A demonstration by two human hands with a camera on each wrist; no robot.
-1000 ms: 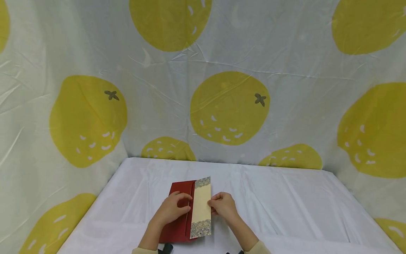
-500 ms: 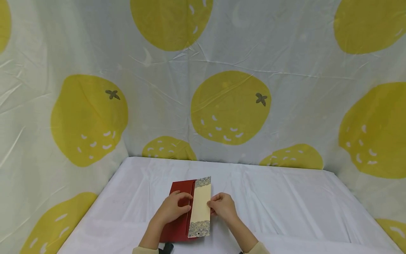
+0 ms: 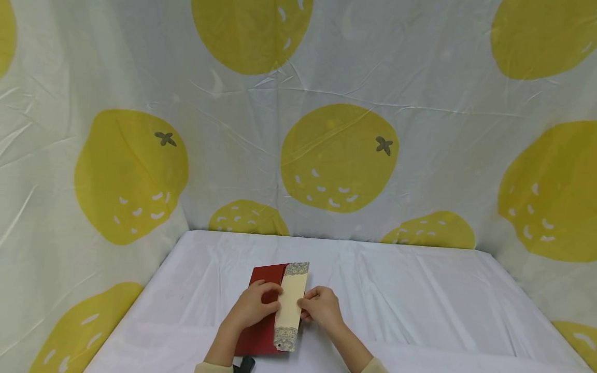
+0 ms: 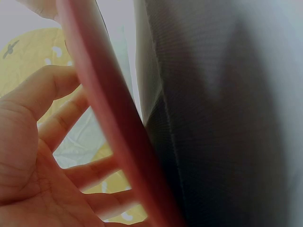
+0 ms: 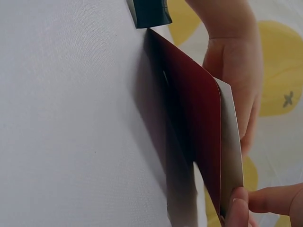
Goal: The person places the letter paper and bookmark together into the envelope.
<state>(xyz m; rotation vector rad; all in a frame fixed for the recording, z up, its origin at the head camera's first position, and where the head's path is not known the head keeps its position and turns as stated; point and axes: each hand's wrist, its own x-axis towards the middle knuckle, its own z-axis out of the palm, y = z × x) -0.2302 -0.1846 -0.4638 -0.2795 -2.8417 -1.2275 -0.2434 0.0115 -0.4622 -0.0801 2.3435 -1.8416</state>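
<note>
A red envelope (image 3: 256, 336) stands tilted over the white table, in the middle of the head view near its front. At its right side is a cream card (image 3: 291, 298) with grey-blue lace patterns at both ends. My left hand (image 3: 252, 306) holds the envelope, thumb and forefinger at the edge beside the card. In the left wrist view, several fingertips meet the red envelope (image 4: 109, 113). My right hand (image 3: 323, 307) pinches the card's right edge between thumb and finger. The right wrist view shows the card (image 5: 231, 127) lying along the red envelope (image 5: 199, 113); how deep it sits is hidden.
White cloth covers the table (image 3: 396, 295). A curtain (image 3: 233, 129) printed with yellow fruit surrounds it at the back and sides. Below the envelope, a small black object (image 3: 247, 364) shows by the left sleeve (image 3: 213, 368).
My right hand has moved a little left and down with the card, which now leans and overlaps more of the envelope's right edge. The left hand has stayed in place.
</note>
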